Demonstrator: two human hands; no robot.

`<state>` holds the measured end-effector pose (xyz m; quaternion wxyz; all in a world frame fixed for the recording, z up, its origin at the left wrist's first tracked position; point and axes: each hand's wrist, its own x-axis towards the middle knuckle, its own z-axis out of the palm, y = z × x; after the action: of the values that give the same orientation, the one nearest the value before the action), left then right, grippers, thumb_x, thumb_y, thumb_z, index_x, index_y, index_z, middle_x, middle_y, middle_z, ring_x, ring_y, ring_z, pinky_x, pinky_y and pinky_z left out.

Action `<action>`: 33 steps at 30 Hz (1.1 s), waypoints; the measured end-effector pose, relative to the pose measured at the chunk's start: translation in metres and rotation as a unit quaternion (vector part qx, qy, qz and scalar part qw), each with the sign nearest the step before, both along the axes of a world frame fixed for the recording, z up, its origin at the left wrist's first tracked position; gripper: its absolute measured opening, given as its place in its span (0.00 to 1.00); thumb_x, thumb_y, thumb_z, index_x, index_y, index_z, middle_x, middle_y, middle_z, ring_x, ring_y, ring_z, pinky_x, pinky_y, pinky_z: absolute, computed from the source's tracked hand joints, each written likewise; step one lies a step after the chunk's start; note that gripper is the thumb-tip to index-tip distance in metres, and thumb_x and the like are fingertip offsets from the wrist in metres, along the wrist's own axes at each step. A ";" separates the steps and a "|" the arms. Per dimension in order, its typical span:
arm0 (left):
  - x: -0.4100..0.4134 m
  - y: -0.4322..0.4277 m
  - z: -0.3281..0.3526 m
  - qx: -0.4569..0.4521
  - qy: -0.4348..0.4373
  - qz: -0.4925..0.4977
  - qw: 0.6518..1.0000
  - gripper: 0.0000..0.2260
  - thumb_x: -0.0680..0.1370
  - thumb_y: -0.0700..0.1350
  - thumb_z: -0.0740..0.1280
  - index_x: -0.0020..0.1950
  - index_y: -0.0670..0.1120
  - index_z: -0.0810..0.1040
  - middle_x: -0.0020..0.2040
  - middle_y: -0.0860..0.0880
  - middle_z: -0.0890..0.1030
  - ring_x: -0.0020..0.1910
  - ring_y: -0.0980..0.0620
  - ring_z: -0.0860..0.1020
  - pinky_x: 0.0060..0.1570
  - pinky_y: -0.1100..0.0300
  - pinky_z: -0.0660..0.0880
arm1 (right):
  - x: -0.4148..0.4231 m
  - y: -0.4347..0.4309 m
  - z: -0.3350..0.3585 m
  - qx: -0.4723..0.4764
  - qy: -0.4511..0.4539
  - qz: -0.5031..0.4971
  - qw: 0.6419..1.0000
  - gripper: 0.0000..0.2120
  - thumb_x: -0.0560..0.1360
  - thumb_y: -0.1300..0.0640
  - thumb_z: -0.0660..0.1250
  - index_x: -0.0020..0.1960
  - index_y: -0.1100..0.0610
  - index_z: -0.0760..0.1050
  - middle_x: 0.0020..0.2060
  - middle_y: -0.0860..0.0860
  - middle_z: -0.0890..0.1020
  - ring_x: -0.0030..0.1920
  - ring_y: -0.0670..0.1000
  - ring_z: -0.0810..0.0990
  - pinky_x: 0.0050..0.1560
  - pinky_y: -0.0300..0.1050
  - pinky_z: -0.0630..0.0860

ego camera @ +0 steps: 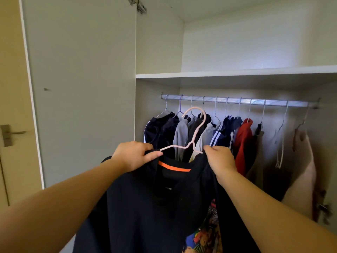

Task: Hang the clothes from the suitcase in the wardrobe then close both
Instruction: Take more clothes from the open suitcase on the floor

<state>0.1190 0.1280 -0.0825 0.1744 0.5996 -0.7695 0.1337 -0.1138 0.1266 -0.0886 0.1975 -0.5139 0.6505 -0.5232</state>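
A black shirt [145,207] with an orange strip inside its collar hangs from a pale pink hanger [196,132] in front of the open wardrobe. My left hand [134,156] grips the shirt's left shoulder and the hanger's left arm. On the other side, my right hand [221,159] grips the right shoulder over the hanger's other arm. The hanger's hook points up, below the metal rail [237,101] and apart from it. The suitcase is out of view.
Several garments hang on the rail: dark tops, grey ones, a red one [243,143] and a beige one [302,170]. An empty hanger [280,143] hangs near the right. A shelf [237,73] runs above the rail. The wardrobe door [82,88] stands open at left.
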 end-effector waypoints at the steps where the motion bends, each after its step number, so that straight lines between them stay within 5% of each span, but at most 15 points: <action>1: -0.004 0.000 0.002 -0.004 0.011 -0.015 1.000 0.20 0.78 0.64 0.52 0.52 0.52 0.75 0.44 0.54 0.77 0.50 0.51 0.77 0.43 0.58 0.71 | 0.002 -0.001 0.001 -0.002 0.000 0.000 1.000 0.24 0.73 0.55 0.63 0.22 0.55 0.56 0.21 0.49 0.60 0.27 0.52 0.60 0.33 0.45 0.55; 5: -0.035 0.001 0.005 -0.033 0.079 -0.068 0.994 0.14 0.80 0.59 0.55 0.49 0.50 0.73 0.45 0.52 0.79 0.47 0.51 0.76 0.43 0.57 0.70 | 0.014 -0.001 0.006 -0.030 0.019 0.034 0.999 0.30 0.76 0.49 0.64 0.19 0.57 0.59 0.17 0.48 0.59 0.25 0.51 0.59 0.30 0.44 0.54; 8: -0.035 -0.005 0.010 -0.032 0.135 -0.046 0.989 0.10 0.80 0.55 0.57 0.44 0.52 0.72 0.42 0.53 0.78 0.47 0.49 0.77 0.41 0.58 0.69 | 0.012 0.006 0.003 -0.076 0.050 0.099 0.991 0.24 0.73 0.42 0.66 0.27 0.54 0.62 0.24 0.47 0.65 0.28 0.49 0.65 0.31 0.44 0.61; 11: -0.026 -0.009 0.015 -0.021 0.197 -0.013 0.980 0.08 0.79 0.51 0.59 0.42 0.56 0.73 0.44 0.53 0.79 0.48 0.49 0.76 0.42 0.58 0.68 | 0.002 0.012 -0.004 -0.031 0.179 0.133 0.974 0.19 0.63 0.35 0.70 0.46 0.46 0.75 0.42 0.40 0.79 0.48 0.46 0.77 0.53 0.47 0.72; 14: -0.024 -0.009 0.022 -0.019 0.256 0.021 0.966 0.09 0.78 0.51 0.61 0.39 0.53 0.75 0.38 0.53 0.77 0.46 0.48 0.76 0.43 0.57 0.69 | -0.011 0.012 -0.012 0.009 0.337 0.039 0.941 0.18 0.70 0.50 0.69 0.59 0.49 0.72 0.53 0.47 0.79 0.58 0.55 0.75 0.56 0.48 0.71; 17: -0.043 -0.005 0.029 0.026 0.308 0.040 0.950 0.08 0.74 0.50 0.66 0.37 0.49 0.78 0.39 0.51 0.79 0.47 0.46 0.77 0.54 0.53 0.72 | -0.012 0.015 -0.014 -0.035 0.229 0.002 0.973 0.07 0.74 0.65 0.60 0.50 0.61 0.75 0.45 0.58 0.80 0.46 0.59 0.77 0.40 0.45 0.69; 19: -0.059 0.001 0.027 0.081 0.255 0.016 0.964 0.14 0.72 0.58 0.66 0.34 0.50 0.80 0.36 0.53 0.79 0.44 0.49 0.78 0.51 0.54 0.72 | -0.007 0.016 -0.019 -0.033 0.214 0.008 0.976 0.06 0.75 0.66 0.58 0.47 0.63 0.74 0.42 0.58 0.78 0.40 0.57 0.73 0.38 0.43 0.65; 22: -0.059 0.004 0.025 0.120 0.321 -0.012 0.939 0.24 0.76 0.63 0.61 0.33 0.45 0.79 0.33 0.52 0.79 0.37 0.52 0.76 0.42 0.59 0.71 | -0.003 0.017 -0.026 -0.036 0.212 0.039 0.976 0.08 0.75 0.66 0.58 0.49 0.65 0.75 0.42 0.60 0.79 0.44 0.60 0.77 0.41 0.48 0.69; 27: -0.034 -0.005 0.031 0.058 0.421 0.060 0.903 0.21 0.80 0.57 0.58 0.34 0.46 0.73 0.39 0.46 0.81 0.42 0.46 0.76 0.42 0.57 0.71 | -0.014 0.019 -0.027 0.045 0.368 -0.019 0.929 0.26 0.72 0.51 0.68 0.69 0.47 0.64 0.66 0.48 0.70 0.66 0.56 0.67 0.63 0.50 0.65; 31: -0.024 -0.007 0.028 0.014 0.356 0.094 0.929 0.20 0.80 0.56 0.57 0.37 0.42 0.75 0.44 0.42 0.82 0.43 0.43 0.78 0.42 0.56 0.72 | -0.028 0.018 -0.030 0.059 0.290 -0.006 0.955 0.17 0.75 0.63 0.62 0.63 0.53 0.69 0.57 0.56 0.76 0.52 0.58 0.76 0.48 0.48 0.74; 33: -0.020 -0.005 0.026 0.001 0.319 0.092 0.943 0.18 0.80 0.51 0.58 0.38 0.41 0.76 0.41 0.43 0.82 0.41 0.42 0.77 0.42 0.56 0.72 | -0.036 0.016 -0.023 0.035 0.290 -0.048 0.955 0.14 0.75 0.65 0.59 0.57 0.54 0.74 0.51 0.57 0.80 0.50 0.60 0.77 0.48 0.49 0.75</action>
<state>0.0985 0.1229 -0.0569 0.3967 0.6796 -0.6150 -0.0500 -0.1501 0.1428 -0.1114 -0.0072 -0.6044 0.7218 -0.3372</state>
